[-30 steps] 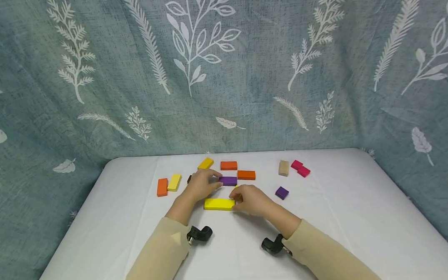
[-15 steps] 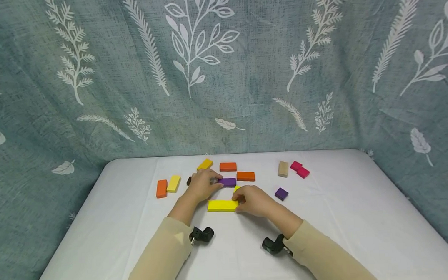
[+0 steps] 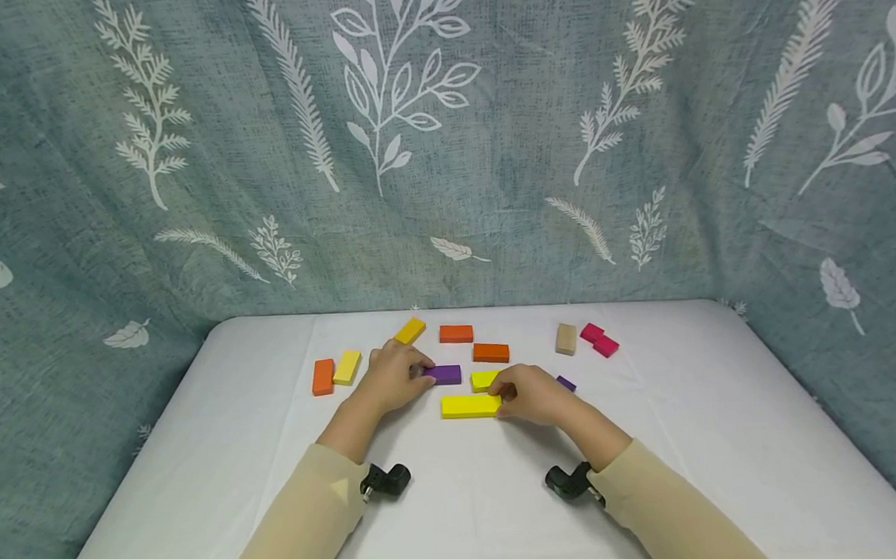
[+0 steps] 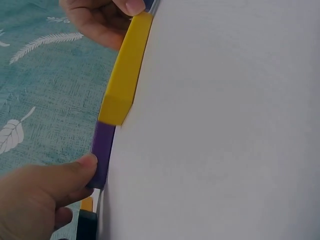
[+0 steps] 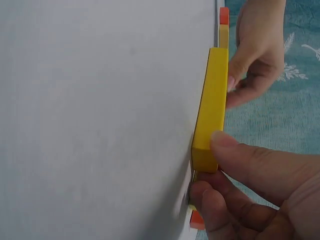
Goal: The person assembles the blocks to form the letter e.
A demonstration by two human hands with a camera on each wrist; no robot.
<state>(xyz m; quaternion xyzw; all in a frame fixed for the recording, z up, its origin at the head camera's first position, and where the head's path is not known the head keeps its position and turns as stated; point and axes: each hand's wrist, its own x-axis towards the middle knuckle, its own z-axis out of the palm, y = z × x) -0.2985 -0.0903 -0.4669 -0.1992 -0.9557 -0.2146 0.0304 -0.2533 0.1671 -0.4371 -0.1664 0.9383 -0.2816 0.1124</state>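
On the white table, my left hand (image 3: 390,377) pinches the left end of a purple block (image 3: 446,375). My right hand (image 3: 534,392) holds a long yellow block (image 3: 469,407) at its right end, with the thumb (image 5: 227,142) on top in the right wrist view. The long block lies nearer to me than the purple one. A shorter yellow block (image 3: 483,380) sits just behind the long one, its right end partly hidden by the right hand. In the left wrist view, a dark block (image 4: 87,224) is near my left hand.
Orange blocks (image 3: 456,334) (image 3: 491,353) and a yellow block (image 3: 410,330) lie further back. Another orange block (image 3: 323,377) and a pale yellow block (image 3: 347,367) are at left. At right are a tan block (image 3: 566,339), red blocks (image 3: 605,346) and a small purple block (image 3: 567,383).
The long yellow block has slid right with my right hand. My left hand has drawn the purple block left and slightly towards me. More of the shorter yellow block shows.
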